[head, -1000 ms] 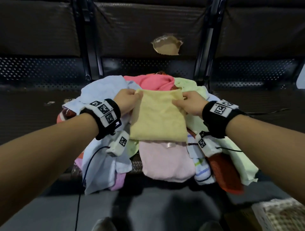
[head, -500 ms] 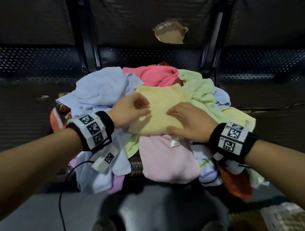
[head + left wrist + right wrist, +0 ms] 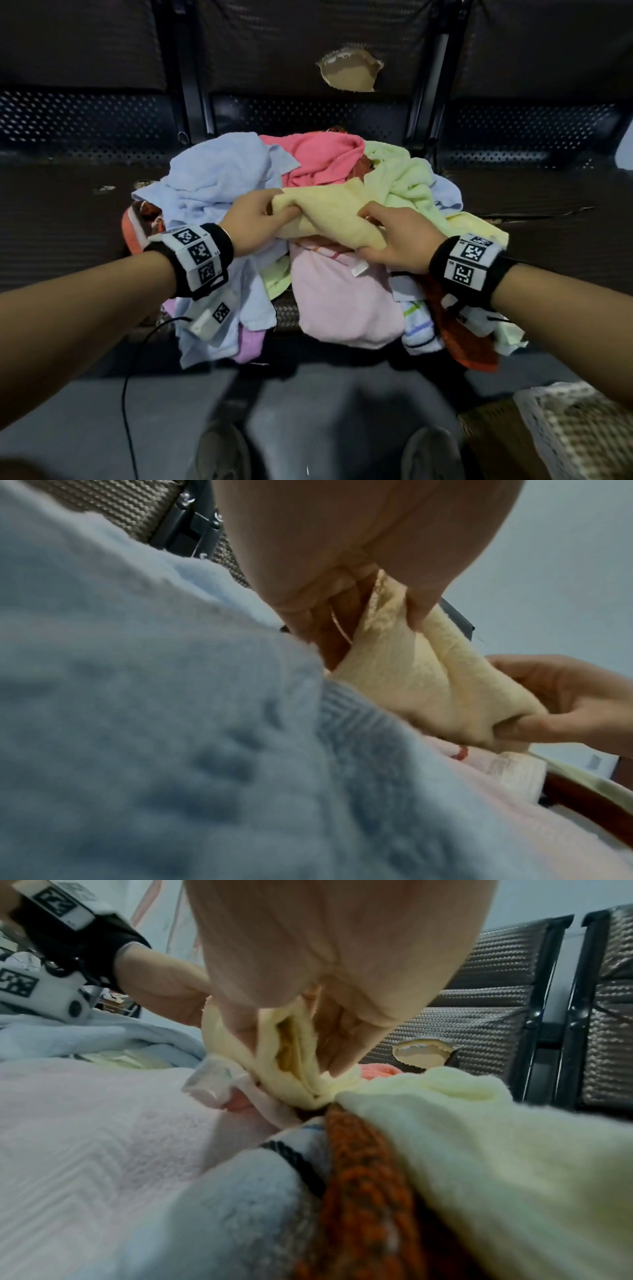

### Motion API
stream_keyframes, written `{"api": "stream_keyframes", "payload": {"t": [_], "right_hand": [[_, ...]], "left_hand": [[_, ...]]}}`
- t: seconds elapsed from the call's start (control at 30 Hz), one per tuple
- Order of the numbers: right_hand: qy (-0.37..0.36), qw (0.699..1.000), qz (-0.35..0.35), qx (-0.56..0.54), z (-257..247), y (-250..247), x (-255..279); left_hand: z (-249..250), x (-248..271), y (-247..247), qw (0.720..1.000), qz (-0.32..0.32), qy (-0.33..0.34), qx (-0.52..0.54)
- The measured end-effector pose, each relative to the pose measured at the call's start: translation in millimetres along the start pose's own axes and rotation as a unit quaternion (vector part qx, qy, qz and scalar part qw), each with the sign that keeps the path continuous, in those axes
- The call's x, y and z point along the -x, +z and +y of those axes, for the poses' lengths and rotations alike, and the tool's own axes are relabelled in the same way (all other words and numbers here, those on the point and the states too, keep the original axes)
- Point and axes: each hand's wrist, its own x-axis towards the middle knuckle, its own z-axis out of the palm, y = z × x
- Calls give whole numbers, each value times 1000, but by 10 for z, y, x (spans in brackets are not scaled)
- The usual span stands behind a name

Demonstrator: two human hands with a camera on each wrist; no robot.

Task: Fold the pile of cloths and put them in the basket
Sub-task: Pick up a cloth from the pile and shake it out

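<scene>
Since a second ago we have bunched the yellow cloth (image 3: 329,216), left hand (image 3: 253,222) and right hand (image 3: 400,240) gripping its ends, basket (image 3: 575,431) near right.

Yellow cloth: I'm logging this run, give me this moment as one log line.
step: folding | left hand: grips yellow cloth | right hand: pinches yellow cloth | cloth: on pile | basket: no yellow cloth

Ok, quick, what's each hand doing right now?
Left hand: closed, gripping one end of the pale yellow terry cloth.
Right hand: closed, gripping the same cloth's other end.
</scene>
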Motion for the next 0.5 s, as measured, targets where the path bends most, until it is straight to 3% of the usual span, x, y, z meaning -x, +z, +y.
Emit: {"api": "stream_keyframes", "payload": {"t": [0.1, 0.23, 0.33, 0.4, 0.43, 0.5], "right_hand": [[30, 996, 18, -87, 5, 8, -18], [134, 952, 49, -270, 36, 73, -217], [210, 941, 35, -263, 117, 216, -363], [237, 946, 26, -221, 142, 276, -419], [244, 949, 23, -201, 149, 287, -444], [245, 954, 20, -172, 161, 294, -489]], "left_hand": [[-65, 18, -8, 999, 23, -29, 16], [-104, -14, 49, 992, 52, -104, 58], [-59, -151, 112, 980, 86, -180, 20], [-11, -241, 123, 950, 111, -291, 24], [-17, -262, 134, 934, 102, -341, 24], [-64, -264, 156, 939, 5, -344, 4]]}}
